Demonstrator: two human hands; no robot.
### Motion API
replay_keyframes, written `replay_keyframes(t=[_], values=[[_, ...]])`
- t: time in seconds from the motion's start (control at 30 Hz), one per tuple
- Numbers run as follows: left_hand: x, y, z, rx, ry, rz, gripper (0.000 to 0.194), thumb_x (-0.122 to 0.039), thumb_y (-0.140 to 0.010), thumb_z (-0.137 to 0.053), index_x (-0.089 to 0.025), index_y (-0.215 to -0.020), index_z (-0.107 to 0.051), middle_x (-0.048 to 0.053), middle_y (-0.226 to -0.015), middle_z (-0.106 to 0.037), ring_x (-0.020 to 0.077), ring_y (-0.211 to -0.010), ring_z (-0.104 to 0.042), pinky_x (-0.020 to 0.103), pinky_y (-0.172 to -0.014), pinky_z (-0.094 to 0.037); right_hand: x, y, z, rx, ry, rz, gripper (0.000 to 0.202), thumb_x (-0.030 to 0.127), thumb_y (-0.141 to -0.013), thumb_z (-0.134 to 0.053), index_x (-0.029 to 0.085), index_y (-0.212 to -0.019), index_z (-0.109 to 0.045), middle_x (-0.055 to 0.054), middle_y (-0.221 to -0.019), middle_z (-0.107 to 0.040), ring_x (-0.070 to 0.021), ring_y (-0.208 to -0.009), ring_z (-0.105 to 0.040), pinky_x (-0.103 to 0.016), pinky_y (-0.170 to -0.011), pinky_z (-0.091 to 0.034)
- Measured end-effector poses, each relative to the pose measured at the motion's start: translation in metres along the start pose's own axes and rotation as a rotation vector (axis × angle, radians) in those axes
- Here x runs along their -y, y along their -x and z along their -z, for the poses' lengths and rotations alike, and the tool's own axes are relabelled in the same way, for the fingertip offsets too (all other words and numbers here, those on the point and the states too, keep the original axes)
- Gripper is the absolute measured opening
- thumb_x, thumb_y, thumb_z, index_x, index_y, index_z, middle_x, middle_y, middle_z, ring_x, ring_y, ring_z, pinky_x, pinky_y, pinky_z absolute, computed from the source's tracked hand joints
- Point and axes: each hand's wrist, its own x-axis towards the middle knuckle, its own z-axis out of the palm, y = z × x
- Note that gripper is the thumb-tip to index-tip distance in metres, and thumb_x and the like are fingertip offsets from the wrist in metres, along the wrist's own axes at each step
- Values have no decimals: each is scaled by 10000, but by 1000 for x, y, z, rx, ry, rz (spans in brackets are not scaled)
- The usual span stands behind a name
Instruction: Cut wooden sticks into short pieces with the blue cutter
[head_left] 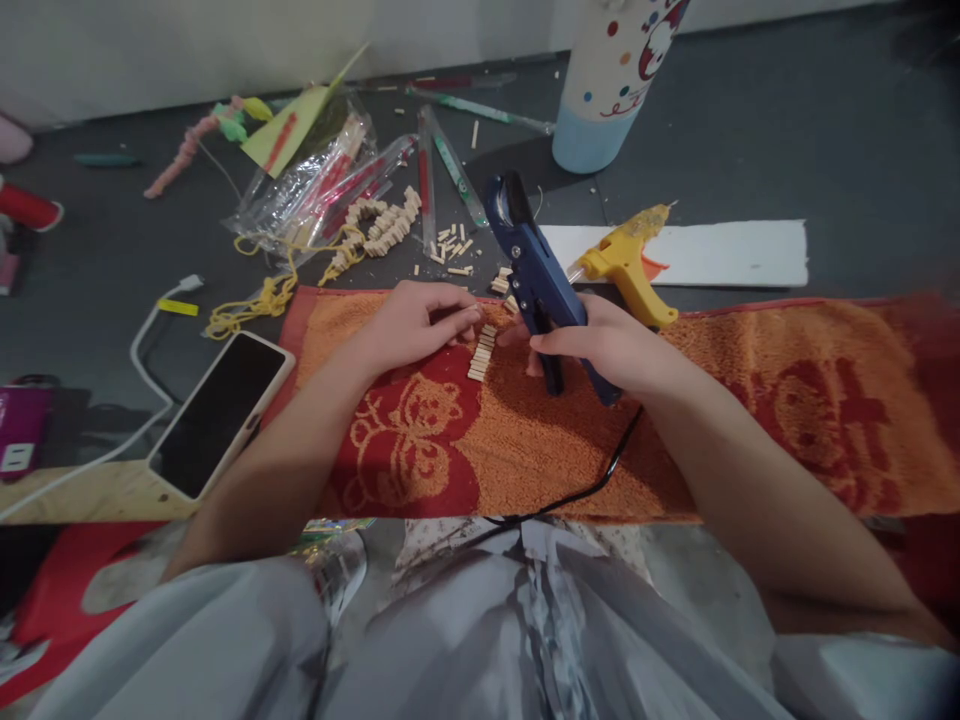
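Note:
My right hand (592, 345) is closed around the handles of a blue hand cutter (536, 265), whose dark head points up and away. My left hand (427, 325) rests on the orange and red towel (555, 430), thumb and fingertips pinched together; whatever is between them is too small to make out. Between my hands lies a short row of small cut wooden stick pieces (481, 355), side by side on the towel. Another little cluster of wooden pieces (502, 282) is just behind, partly hidden by the cutter.
A yellow glue gun (630, 260) lies on a white strip (735, 252). Behind stands a tall bottle (600, 95). Loose cut bits (452, 243), joined wooden pieces (390, 225) and plastic packets (315, 190) lie at the back. A phone (221, 415) and white cable (139, 345) are left.

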Motion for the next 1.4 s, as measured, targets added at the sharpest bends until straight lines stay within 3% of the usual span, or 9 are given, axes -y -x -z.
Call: replay_keyframes(t=[0.3,0.8,0.97,1.4], values=[[1,0,-5,-76,100,47,342,-449,-851,-538,-136,-867,-676,51,-796,-707,119,-682,-651,238,-664,-539,3,0,-1,-2,2,19,148,247,-652,-635,231,-742,-519,-38,-648,-614,-196,-612,-590,-320,-520,-458],[2,-1,-4,-66,81,33,367,-473,-850,-532,-137,-866,-679,45,-781,-708,119,-689,-657,230,-664,-529,4,0,-1,-17,49,-14,184,227,-671,-607,211,-841,-539,-27,-625,-613,-208,-644,-615,-320,-541,-474],[2,0,-2,-72,24,31,357,-456,-861,-524,-132,-843,-673,36,-701,-691,101,-630,-634,218,-641,-510,5,1,-1,-16,52,-5,156,226,-672,-608,228,-801,-519,-35,-642,-611,-204,-640,-612,-326,-548,-474],[0,1,-3,-39,58,28,351,-449,-860,-520,-135,-863,-676,44,-737,-699,120,-680,-655,234,-668,-525,2,-1,-1,-25,3,-25,179,197,-666,-618,233,-782,-488,-37,-707,-643,-177,-599,-603,-300,-514,-465]])
